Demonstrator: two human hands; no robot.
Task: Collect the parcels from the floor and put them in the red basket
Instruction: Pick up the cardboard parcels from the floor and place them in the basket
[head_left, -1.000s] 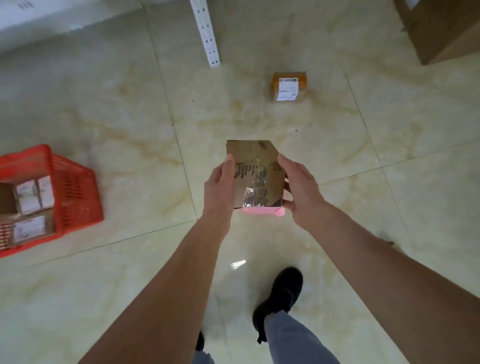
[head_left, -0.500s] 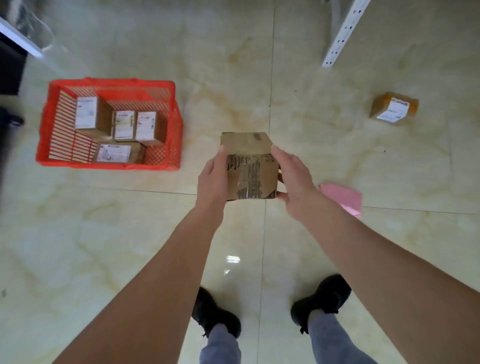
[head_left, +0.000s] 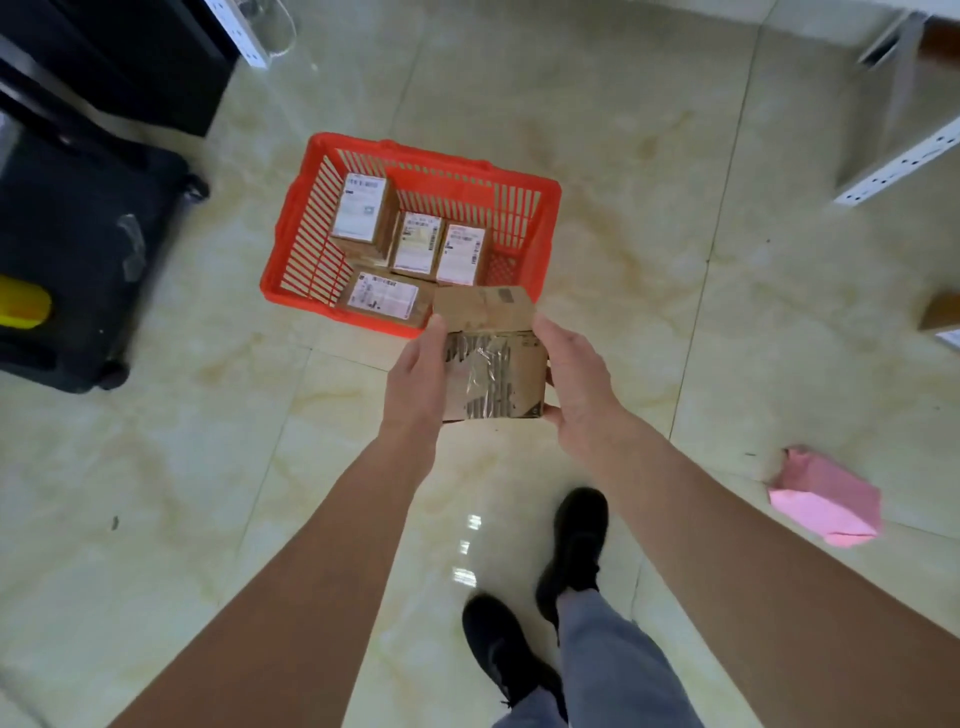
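The floor (head_left: 649, 322) is glossy cream tile with yellowish marbling and thin grout lines, with light glare near the lower middle. A dark wheeled case (head_left: 78, 260) fills the upper left of the frame, and white perforated shelving posts (head_left: 898, 166) angle in at the upper right.

At the centre of the frame a cardboard parcel (head_left: 493, 358) is held in the air between both hands, its taped face turned up toward the camera and its long axis running roughly toward the top of the frame. The left hand (head_left: 415, 379) grips its left side and the right hand (head_left: 576, 384) its right side, thumbs along the edges, the other fingers hidden underneath. Its far end overlaps the near rim of the red basket (head_left: 545, 208), which stands on the floor in the upper middle and holds four labelled parcels (head_left: 415, 239).

A pink parcel (head_left: 826, 504) lies on the floor at the right, well apart from the basket. A brown box (head_left: 943, 312) is cut by the right edge. Black shoes (head_left: 576, 540) stand at the lower centre.
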